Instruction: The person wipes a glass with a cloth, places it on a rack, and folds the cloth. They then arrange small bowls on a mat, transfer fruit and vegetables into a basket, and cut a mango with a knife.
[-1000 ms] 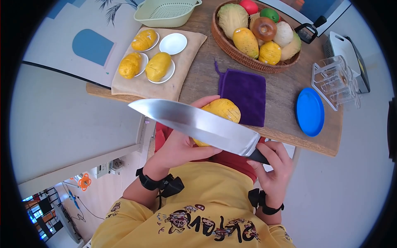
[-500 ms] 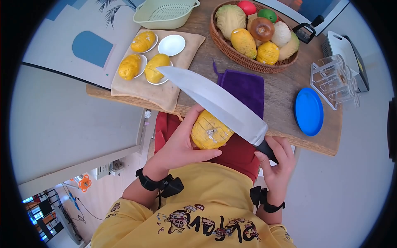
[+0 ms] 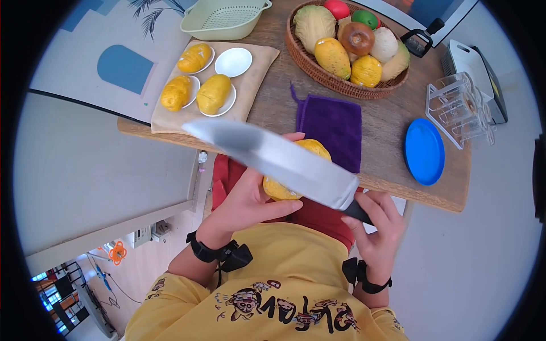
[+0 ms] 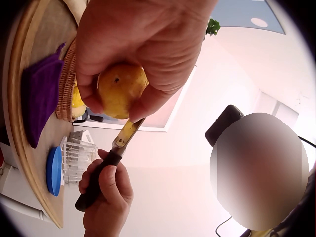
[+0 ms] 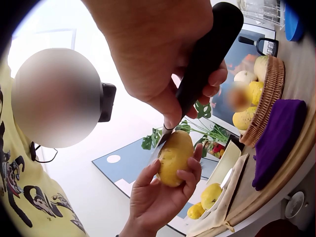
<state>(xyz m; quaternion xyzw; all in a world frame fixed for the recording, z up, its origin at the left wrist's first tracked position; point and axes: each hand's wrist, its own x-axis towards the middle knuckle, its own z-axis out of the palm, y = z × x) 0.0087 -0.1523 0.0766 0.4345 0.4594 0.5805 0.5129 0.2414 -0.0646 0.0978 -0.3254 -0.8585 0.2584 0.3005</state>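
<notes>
The left hand (image 3: pixel 244 202) grips a yellow fruit (image 3: pixel 278 188) near the table's front edge, its thumb on the near side. The right hand (image 3: pixel 380 227) holds a large knife by its black handle (image 3: pixel 357 212); the broad blade (image 3: pixel 278 165) lies across the fruit and hides much of it in the head view, with the tip pointing left. In the right wrist view the blade meets the side of the fruit (image 5: pixel 176 158) by the left thumb. The left wrist view shows the rounded end of the fruit (image 4: pixel 121 91) between the fingers, and the right hand (image 4: pixel 109 192) round the handle.
A beige cloth (image 3: pixel 250 85) holds three yellow fruits on white dishes and an empty white dish (image 3: pixel 234 62). Behind are a green basket (image 3: pixel 224 20) and a wicker basket (image 3: pixel 318 77) of produce. A purple pouch (image 3: pixel 333 131), blue plate (image 3: pixel 424 152) and glass rack (image 3: pixel 460 108) stand rightward.
The knife first swung up and away to the fruit's far side, then came back down over it. The fruit's scored end turned toward the head camera, then tilted away again in the left hand.
</notes>
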